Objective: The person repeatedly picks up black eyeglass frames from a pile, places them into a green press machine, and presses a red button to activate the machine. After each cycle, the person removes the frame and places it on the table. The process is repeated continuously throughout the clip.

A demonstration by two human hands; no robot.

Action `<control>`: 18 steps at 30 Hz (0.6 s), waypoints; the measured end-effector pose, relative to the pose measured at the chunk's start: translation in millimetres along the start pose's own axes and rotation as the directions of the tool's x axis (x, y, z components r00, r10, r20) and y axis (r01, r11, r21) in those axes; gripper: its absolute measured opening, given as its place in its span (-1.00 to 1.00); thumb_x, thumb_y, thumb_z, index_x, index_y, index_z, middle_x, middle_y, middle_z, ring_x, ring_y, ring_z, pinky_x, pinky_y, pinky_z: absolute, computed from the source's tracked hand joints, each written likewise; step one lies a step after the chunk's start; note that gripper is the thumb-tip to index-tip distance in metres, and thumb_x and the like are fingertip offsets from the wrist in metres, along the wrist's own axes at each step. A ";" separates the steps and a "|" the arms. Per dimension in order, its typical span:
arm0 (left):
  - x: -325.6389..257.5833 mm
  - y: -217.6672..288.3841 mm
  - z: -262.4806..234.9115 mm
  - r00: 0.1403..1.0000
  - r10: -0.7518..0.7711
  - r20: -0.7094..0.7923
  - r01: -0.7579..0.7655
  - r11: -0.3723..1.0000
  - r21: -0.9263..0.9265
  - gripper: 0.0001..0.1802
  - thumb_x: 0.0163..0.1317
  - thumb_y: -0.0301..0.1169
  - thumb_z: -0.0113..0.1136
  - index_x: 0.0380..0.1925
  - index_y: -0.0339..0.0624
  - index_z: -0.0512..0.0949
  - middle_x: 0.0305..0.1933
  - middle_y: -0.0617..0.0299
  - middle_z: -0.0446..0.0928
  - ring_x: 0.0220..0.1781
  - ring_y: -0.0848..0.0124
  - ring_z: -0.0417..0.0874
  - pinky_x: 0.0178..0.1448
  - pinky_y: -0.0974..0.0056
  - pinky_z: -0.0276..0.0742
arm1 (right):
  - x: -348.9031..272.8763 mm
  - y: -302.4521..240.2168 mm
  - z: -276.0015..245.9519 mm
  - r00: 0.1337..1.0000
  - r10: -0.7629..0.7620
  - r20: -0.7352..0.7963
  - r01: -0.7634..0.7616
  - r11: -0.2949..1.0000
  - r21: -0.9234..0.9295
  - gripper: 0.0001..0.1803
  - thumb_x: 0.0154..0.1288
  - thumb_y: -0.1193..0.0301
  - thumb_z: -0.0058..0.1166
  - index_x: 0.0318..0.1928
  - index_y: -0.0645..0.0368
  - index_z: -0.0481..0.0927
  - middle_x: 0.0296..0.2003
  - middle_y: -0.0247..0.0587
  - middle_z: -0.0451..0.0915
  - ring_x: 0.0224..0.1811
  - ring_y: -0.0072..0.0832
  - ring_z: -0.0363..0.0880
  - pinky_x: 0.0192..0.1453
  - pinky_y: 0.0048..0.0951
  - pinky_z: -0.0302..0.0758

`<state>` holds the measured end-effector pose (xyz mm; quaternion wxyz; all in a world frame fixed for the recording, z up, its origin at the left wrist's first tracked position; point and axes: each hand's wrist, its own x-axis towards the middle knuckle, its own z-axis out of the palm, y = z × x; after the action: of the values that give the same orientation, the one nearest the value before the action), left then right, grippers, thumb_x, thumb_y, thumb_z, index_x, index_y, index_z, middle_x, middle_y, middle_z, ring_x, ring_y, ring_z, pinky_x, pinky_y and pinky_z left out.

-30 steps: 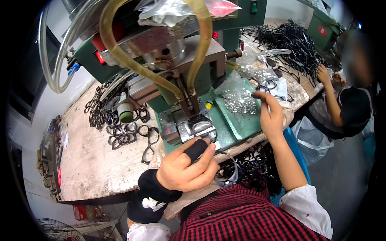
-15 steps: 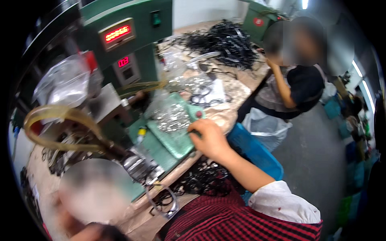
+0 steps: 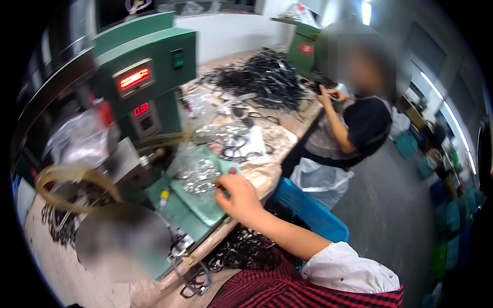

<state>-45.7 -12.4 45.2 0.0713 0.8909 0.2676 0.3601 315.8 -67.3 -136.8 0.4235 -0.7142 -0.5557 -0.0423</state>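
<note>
My right hand (image 3: pixel 239 197) reaches over the green tray (image 3: pixel 205 213), its fingers curled at the edge of a heap of small shiny pieces (image 3: pixel 199 175). Clear plastic film lies around that heap. Whatever the fingertips pinch, if anything, is too small to make out. No part of my left hand shows; a blurred patch covers the lower left. Beside that patch, at the table edge, sits an eyeglass frame (image 3: pixel 197 282), partly seen.
A green machine (image 3: pixel 149 66) with red displays stands at the left, a yellowish hose (image 3: pixel 77 172) looping before it. Black strips (image 3: pixel 262 77) are piled farther back. Dark frames (image 3: pixel 246 249) lie near my apron, beside a blue basket (image 3: pixel 313 210). A co-worker (image 3: pixel 364 123) sits at right.
The view has shifted, so the table and machine sit lower and further left. My right hand stays by the shiny heap, fingers more curled. The co-worker's hands now show, raised together.
</note>
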 end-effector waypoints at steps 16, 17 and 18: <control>-131.8 -217.2 87.5 0.732 -0.490 -0.472 0.678 0.585 0.444 -0.76 0.05 -0.57 0.26 -0.24 -0.12 0.69 -0.12 0.08 0.63 -0.07 0.04 0.61 0.03 0.08 0.51 | 13.3 -83.7 -30.3 0.998 -0.025 0.050 0.002 0.909 0.416 -0.88 0.09 0.58 0.23 -0.29 0.25 0.69 -0.33 -0.13 0.67 -0.21 -0.26 0.63 -0.03 -0.33 0.49; -130.5 -226.1 86.8 0.763 -0.458 -0.457 0.643 0.609 0.463 -0.72 0.04 -0.58 0.24 -0.20 -0.12 0.69 -0.08 0.08 0.62 -0.05 0.04 0.59 0.04 0.07 0.51 | 24.5 -94.6 -25.2 0.993 -0.091 0.079 0.041 0.872 0.488 -0.88 0.09 0.59 0.23 -0.31 0.24 0.69 -0.33 -0.13 0.67 -0.21 -0.27 0.64 -0.04 -0.33 0.50; -127.7 -236.1 86.3 0.790 -0.420 -0.447 0.608 0.633 0.479 -0.67 0.02 -0.60 0.22 -0.16 -0.11 0.68 -0.05 0.08 0.61 -0.04 0.03 0.58 0.05 0.06 0.51 | 33.8 -106.0 -16.9 0.990 -0.136 0.047 0.087 0.831 0.550 -0.87 0.08 0.59 0.23 -0.30 0.22 0.69 -0.32 -0.13 0.68 -0.20 -0.28 0.64 -0.03 -0.34 0.51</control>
<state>-163.7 125.7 -170.4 -0.1545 0.6863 0.6199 0.3476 247.6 -50.2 -48.9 0.5824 -0.5313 -0.6028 0.1233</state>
